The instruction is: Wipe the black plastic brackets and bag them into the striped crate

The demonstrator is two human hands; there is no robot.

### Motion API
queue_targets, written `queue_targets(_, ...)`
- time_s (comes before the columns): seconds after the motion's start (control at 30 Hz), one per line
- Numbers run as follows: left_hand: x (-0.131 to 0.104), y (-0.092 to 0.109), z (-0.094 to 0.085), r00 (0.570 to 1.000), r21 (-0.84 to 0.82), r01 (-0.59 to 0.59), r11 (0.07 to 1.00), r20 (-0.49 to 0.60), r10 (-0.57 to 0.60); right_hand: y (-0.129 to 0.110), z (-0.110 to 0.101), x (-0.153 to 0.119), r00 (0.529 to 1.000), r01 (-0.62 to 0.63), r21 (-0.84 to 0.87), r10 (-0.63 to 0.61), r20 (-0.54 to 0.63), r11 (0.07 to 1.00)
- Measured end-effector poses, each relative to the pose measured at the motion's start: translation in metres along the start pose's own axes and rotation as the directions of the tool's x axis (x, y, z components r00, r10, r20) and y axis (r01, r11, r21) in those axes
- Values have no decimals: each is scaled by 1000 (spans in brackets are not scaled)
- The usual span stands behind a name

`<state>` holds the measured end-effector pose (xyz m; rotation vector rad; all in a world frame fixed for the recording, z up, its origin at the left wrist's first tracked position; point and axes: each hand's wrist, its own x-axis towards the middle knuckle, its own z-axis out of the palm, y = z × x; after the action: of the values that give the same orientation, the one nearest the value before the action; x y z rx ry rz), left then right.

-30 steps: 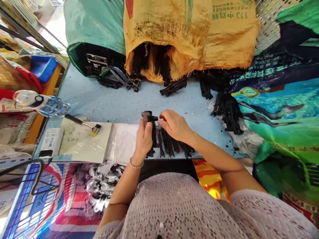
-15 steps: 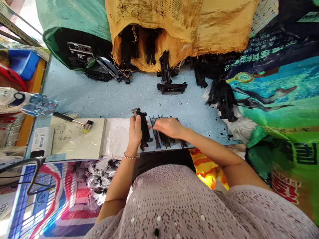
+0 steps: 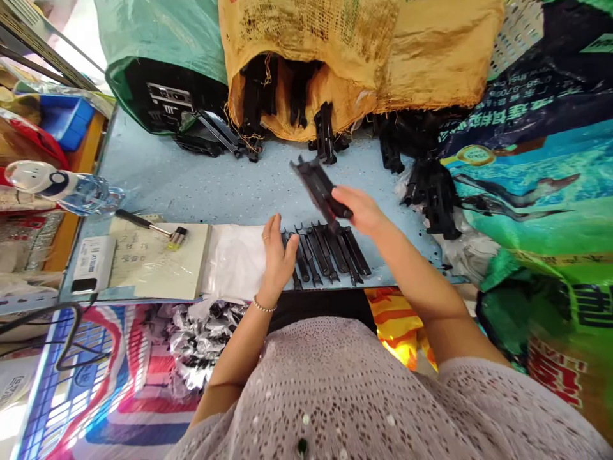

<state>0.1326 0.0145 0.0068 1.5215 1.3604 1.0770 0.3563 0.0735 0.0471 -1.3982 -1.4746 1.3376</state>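
My right hand [image 3: 363,209] grips a long black plastic bracket [image 3: 317,184] by its near end and holds it tilted above the table, its outline a little blurred. Just below lies a row of several narrow black plastic pieces [image 3: 326,250], side by side along the table's front edge. My left hand [image 3: 278,259] stands at the left end of this row, fingers stretched out and thumb apart. It is against or very close to the leftmost pieces; I cannot tell whether it touches them.
Black brackets spill from an orange woven sack [image 3: 306,128] and a green sack [image 3: 115,83] at the back. More brackets [image 3: 435,195] lie at the right. A hammer [image 3: 148,223] rests on a paper pad [image 3: 158,275] at the left, near a water bottle [image 3: 89,195].
My right hand has moved up and right from the row, and the bracket that lay before the orange sack is now in it. My left hand has let go of its black parts.
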Motion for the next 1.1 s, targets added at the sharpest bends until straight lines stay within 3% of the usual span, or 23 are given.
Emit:
queue_targets(0.03,0,10,-1,999,-142,19,990,37,-13,-5,14,-18,992,-14,91,2,129,996)
queue_targets(0.1,-1,29,-4,989,-375,109,920,131,-64,-15,36,-49,966,11,26,-18,258,1000)
queue_targets(0.17,-4,43,-8,975,-456,196,868,187,-122,-23,46,-65,979,107,-236,-60,196,966)
queue_targets(0.23,-8,51,-12,964,-457,244,856,209,-163,-29,46,-65,976,211,-504,-209,62,838)
queue_targets(0.27,-10,53,-14,960,-454,262,851,216,-180,-31,43,-60,951,264,-598,-308,31,756)
queue_targets(0.33,-14,54,-16,943,-460,315,830,250,-220,-32,37,-44,881,392,-697,-462,98,600)
queue_targets(0.4,-15,53,-15,932,-474,352,807,252,-259,-29,35,-30,844,477,-715,-494,211,511)
queue_targets(0.53,-8,50,-14,939,-542,339,769,139,-315,-20,53,-31,906,405,-686,-364,214,604)
queue_targets(0.7,-4,40,-22,926,-617,323,717,52,-373,-11,87,-81,843,537,-601,-362,397,592)
queue_targets(0.8,-8,27,-29,909,-549,390,739,98,-406,0,89,-104,889,458,-642,-307,340,615)
queue_targets(0.9,-11,9,-30,879,-464,470,750,171,-445,19,71,-113,957,237,-768,-279,79,594)
queue_targets(1.0,-10,-6,-16,850,-505,505,700,150,-506,45,41,-108,960,46,-841,-257,-113,539)
queue_targets(1.1,-4,-12,6,812,-607,537,586,185,-553,62,10,-98,964,-38,-851,-205,-169,525)
